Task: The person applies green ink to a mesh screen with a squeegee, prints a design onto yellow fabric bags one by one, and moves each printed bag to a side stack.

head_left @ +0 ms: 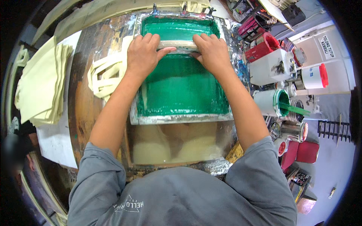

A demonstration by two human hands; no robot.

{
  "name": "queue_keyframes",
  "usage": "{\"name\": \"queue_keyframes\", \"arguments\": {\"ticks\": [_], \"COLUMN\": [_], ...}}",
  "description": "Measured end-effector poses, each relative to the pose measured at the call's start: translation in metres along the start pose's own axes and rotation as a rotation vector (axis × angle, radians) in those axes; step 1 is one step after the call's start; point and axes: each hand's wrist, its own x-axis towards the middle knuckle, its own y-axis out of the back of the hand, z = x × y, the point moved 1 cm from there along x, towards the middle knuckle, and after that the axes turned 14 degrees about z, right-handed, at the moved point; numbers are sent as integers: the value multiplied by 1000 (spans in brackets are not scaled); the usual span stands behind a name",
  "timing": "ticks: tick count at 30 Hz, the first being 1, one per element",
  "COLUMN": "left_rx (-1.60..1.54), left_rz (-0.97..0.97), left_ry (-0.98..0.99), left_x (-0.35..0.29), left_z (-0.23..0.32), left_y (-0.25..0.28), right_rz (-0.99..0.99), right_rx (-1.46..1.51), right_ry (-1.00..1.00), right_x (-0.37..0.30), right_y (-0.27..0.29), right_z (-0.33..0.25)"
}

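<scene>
Both my hands grip a pale squeegee [177, 44] that spans the screen frame [181, 119] from side to side. My left hand [144, 54] curls its fingers over the squeegee's left end, the thumb pointing inward along it. At the right end my right hand [215, 54] holds on in the same way. Wet green ink [184, 88] covers the mesh on both the near and far sides of the squeegee. Pale yellow cloth handles [107, 75] stick out from under the frame's left side. The squeegee's lower edge is hard to make out.
Metal clamps [184, 9] sit at the frame's far edge. A stack of pale yellow cloth bags [43, 83] lies left. To the right stand a green-stained bucket [267, 102], a white jerrycan [269, 67] and several paint tins. Another person [17, 148] shows, blurred, at the left rim.
</scene>
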Motion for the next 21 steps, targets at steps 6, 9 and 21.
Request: {"name": "queue_keyframes", "arguments": {"ticks": [6,9,21], "left_rx": [-104,-123,-2], "left_rz": [-134,-175,-372], "left_ry": [71,77,524], "left_x": [-40,-62,-146], "left_z": [51,73,46], "left_y": [83,124,180], "right_rz": [-88,-109,-56], "right_rx": [53,62,131], "right_ry": [-11,-32,-111], "right_x": [-75,-108,-149], "right_y": [65,86,111], "right_z": [-41,-63,-92]}}
